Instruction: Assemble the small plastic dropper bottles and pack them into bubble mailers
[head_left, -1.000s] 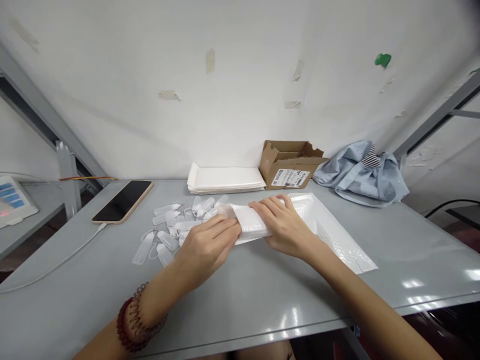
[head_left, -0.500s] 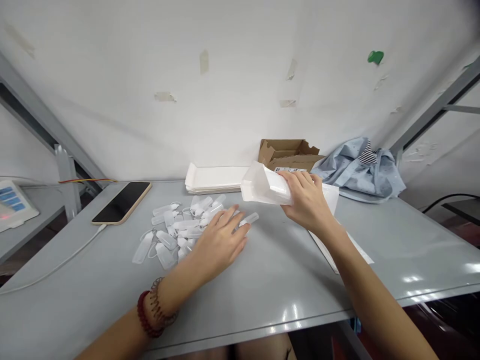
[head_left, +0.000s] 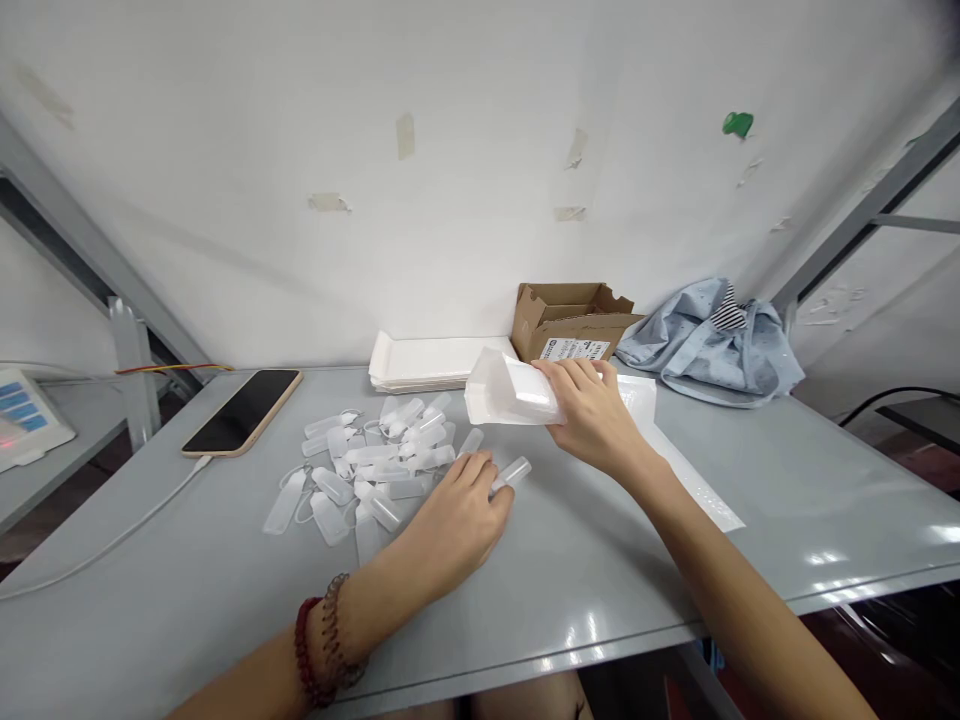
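My left hand (head_left: 461, 510) is closed on a small translucent plastic squeeze bottle (head_left: 513, 474), whose end sticks out past the fingertips to the right. Left of that hand lies a loose pile of similar bottles (head_left: 382, 465), some with thin cap loops. Up in my right hand (head_left: 592, 410) is a white padded envelope (head_left: 510, 390), gripped around its body. Its open mouth faces left, above the table. What lies inside the envelope is hidden.
More white envelopes (head_left: 442, 358) are stacked by the wall, and another padded envelope (head_left: 705, 485) lies under my right forearm. Behind are an open cardboard box (head_left: 574, 320) and a bunched light-blue cloth (head_left: 720, 345). On the left, a phone (head_left: 244, 410) is plugged into a white cable.
My left hand has gone from spread fingers over the pile's right edge to closed on a bottle, slightly lower and to the right. The envelope in my right hand has shifted a little left and down.
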